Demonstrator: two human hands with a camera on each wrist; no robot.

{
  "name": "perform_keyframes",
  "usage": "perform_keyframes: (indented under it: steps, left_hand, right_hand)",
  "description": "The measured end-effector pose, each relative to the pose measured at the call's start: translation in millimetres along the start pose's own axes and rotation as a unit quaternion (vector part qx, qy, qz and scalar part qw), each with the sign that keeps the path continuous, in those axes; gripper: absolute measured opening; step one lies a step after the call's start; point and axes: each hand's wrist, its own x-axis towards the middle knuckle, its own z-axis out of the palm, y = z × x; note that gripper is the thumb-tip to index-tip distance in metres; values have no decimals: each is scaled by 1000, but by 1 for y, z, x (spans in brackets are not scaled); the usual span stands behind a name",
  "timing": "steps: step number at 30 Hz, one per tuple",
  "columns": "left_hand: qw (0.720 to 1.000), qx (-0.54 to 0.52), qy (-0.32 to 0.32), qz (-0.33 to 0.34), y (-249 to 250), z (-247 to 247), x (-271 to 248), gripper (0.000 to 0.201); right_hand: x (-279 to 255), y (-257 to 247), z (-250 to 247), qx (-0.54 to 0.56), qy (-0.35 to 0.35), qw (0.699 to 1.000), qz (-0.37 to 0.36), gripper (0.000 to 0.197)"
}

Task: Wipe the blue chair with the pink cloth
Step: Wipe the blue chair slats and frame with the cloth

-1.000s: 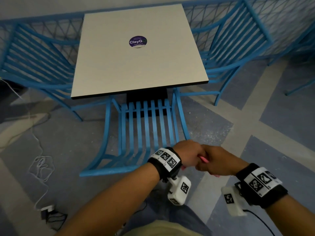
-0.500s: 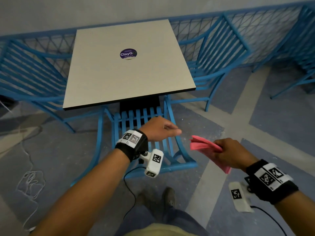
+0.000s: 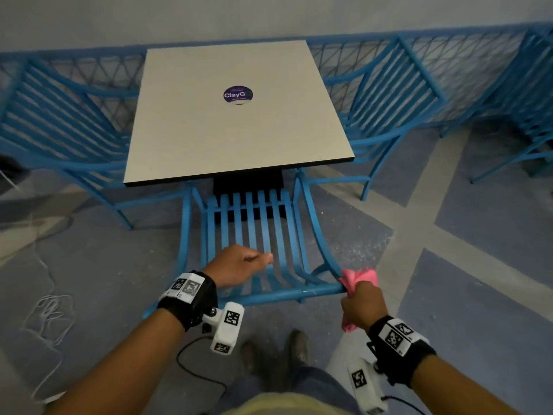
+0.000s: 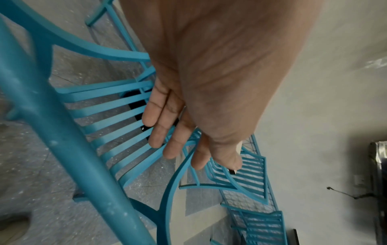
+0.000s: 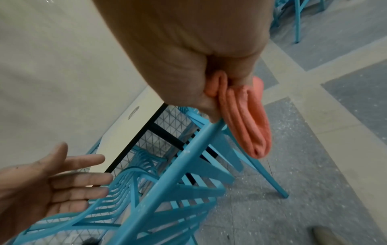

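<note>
Now the cloth meets the top rail of the chair, at its right corner.

Nearest me, my right hand (image 3: 360,304) is clenched around the folded pink cloth (image 3: 359,277), bunching it against the right end of the blue chair (image 3: 263,235)'s top rail; my left hand (image 3: 236,266) hangs with a released grip, fingers straight, just over the back slats and holding nothing. I judge the cloth soft and light, apt to slip or unfold, so I would keep it wadded in the fist and wrapped over the rail. The chair looks like stiff painted metal with narrow slats, dusty in spots, best steadied by the top rail. Beyond it stands the bench (image 3: 179,130), with more blue chairs either side.
</note>
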Motion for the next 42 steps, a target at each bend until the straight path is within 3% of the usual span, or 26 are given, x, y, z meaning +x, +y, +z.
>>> perform_keyframes:
  steps: [2, 4, 5, 11, 14, 19, 22, 29, 31, 33, 37, 42]
  left_hand:
    - [1000, -9, 4, 1, -5, -4, -8, 46]
    - [1000, -21, 7, -2, -5, -8, -14, 42]
    - [1000, -28, 9, -9, -7, -9, -18, 43]
    - [998, -46, 16, -26, -22, -9, -37, 47]
    - [998, -48, 29, -30, -34, -9, -44, 54]
    - [997, -44, 56, -44, -47, -16, -56, 60]
    - [995, -48, 68, -48, -52, -22, -64, 49]
    - [994, -54, 93, -33, -66, -24, -63, 54]
    - [994, -46, 93, -33, -64, -26, -63, 51]
    - [994, -56, 92, -36, -62, -28, -62, 48]
    - [989, -108, 88, -52, -60, -25, -59, 38]
    - [986, -123, 97, -57, -66, -18, -62, 39]
  right_hand:
    - [6, -1, 6, 32, -20, 998, 45, 38]
    - [-1, -12, 5, 91, -54, 991, 82, 10]
    - [-4, -17, 8, 119, -54, 987, 91, 6]
    - [-22, -58, 31, 153, -77, 984, 46, 14]
    - [-27, -71, 38, 131, -89, 987, 33, 29]
    - [-38, -98, 45, 93, -104, 990, 22, 30]
    - [-39, -108, 53, 123, -142, 982, -14, 11]
    - [-34, -117, 28, 171, -198, 964, -42, 26]
    - [-35, -110, 9, 170, -181, 967, -61, 20]
    - [-34, -99, -8, 141, -116, 979, -95, 15]
    - [-22, -85, -16, 2, -5, 990, -140, 11]
    - [-25, -95, 32, -92, -22, 982, -161, 21]
